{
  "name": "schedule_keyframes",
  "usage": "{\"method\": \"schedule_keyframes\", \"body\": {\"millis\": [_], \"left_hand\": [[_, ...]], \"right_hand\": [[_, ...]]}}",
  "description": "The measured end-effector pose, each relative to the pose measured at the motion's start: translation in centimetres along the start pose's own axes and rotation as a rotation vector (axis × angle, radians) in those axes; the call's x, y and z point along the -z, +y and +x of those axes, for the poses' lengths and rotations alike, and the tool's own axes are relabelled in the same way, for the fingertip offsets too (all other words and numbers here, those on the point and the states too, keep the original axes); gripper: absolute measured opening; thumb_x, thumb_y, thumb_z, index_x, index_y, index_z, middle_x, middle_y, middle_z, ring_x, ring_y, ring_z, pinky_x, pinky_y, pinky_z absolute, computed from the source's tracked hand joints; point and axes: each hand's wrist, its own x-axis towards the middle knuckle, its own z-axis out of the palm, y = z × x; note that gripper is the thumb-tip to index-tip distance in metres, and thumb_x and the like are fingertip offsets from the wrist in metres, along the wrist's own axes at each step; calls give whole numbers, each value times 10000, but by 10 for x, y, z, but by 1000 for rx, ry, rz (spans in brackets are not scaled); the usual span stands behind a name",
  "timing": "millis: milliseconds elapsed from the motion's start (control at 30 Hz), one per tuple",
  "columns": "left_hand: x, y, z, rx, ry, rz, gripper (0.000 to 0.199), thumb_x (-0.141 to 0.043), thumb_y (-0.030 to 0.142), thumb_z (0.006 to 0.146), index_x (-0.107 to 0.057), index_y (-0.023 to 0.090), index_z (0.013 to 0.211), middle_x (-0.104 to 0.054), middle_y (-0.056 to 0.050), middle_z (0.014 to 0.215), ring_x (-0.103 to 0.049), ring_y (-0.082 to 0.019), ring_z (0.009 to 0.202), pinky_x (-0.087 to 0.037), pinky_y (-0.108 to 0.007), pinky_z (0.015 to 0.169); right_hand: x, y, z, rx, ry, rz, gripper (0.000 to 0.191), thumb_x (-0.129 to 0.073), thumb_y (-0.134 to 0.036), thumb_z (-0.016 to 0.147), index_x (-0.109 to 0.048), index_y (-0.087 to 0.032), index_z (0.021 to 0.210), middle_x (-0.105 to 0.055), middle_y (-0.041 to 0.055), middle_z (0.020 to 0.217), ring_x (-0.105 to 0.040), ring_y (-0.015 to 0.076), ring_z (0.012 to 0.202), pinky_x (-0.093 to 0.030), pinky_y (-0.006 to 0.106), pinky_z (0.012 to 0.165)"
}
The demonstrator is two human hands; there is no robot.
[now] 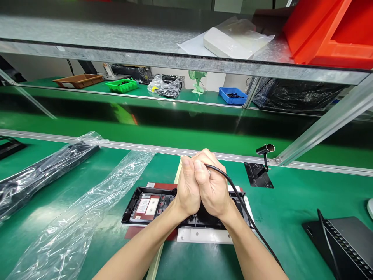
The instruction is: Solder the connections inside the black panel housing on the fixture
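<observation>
Green benchtop point(279, 217) before me, left to right: film-wrapped black bar point(55, 171); clear plastic sleeve point(78, 221); white fixture point(208, 235), nearest me; black plate point(253, 177) bearing stalked metal cup point(264, 149); black box point(339, 243).

The bench point(198, 264) looks smooth and glossy. The shelf point(116, 31) is mottled, galvanised-looking metal; the red bin point(310, 42), smooth plastic. The clear bag point(87, 210) is crinkled, shiny film. The black housing point(208, 221) seems hard plastic, the cable point(228, 178) smooth rubber or plastic with a soft sheen.

White label point(143, 205) within black housing point(131, 205), printed lines (too small), nothing legible.
</observation>
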Motion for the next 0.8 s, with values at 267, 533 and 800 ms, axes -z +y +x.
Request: {"method": "schedule_keyframes", "body": {"millis": [267,533,800], "left_hand": [[1,0,-1,5,1,18,622,-139,584,1046,-503,186,735,-526,-51,687,-485,-142,623,-464,-277,643],[1,0,0,-23,-14,5,618,-117,566,1053,-488,189,734,-527,-54,711,-493,-135,659,-491,-266,687],[0,6,5,-66,-38,5,601,-105,552,1054,-405,199,671,-428,-29,659,-397,-130,598,-482,-263,661]], "right_hand": [[0,0,0,13,4,-7,273,-406,-240,1031,-507,-166,788,-571,27,810,-485,132,811,-386,348,787],[-1,0,1,6,12,15,253,-422,-223,1028,-497,-164,794,-548,6,789,-479,121,804,-384,344,794],[-1,0,-1,-24,-1,55,260,-420,-252,1033,-499,-166,800,-541,18,819,-474,130,814,-386,340,784]]}}
